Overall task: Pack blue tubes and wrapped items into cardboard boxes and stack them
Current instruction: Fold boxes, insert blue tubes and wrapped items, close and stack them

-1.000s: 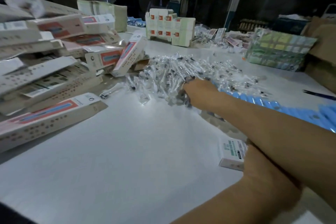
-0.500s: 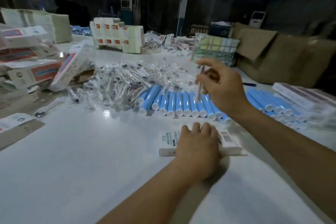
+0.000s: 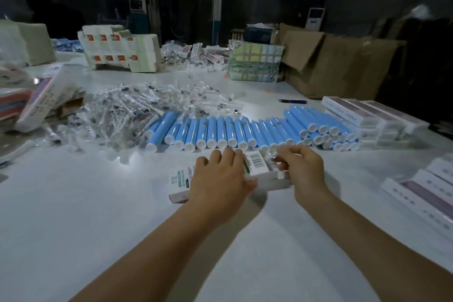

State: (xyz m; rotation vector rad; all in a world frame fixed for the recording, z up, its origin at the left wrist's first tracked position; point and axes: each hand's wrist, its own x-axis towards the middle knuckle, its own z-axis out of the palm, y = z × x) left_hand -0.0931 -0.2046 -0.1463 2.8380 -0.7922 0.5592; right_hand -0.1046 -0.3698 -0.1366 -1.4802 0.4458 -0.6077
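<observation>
On my feed, both forearms enter from the bottom edge, bare along their whole visible length; I see no sleeve, cuff or glove. My left hand (image 3: 218, 179) and right hand (image 3: 305, 170) are bare, with nothing worn on the wrists or visible fingers.

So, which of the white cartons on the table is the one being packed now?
The small green-printed carton under both hands, in front of the blue tubes; the other cartons lie untouched.
</observation>
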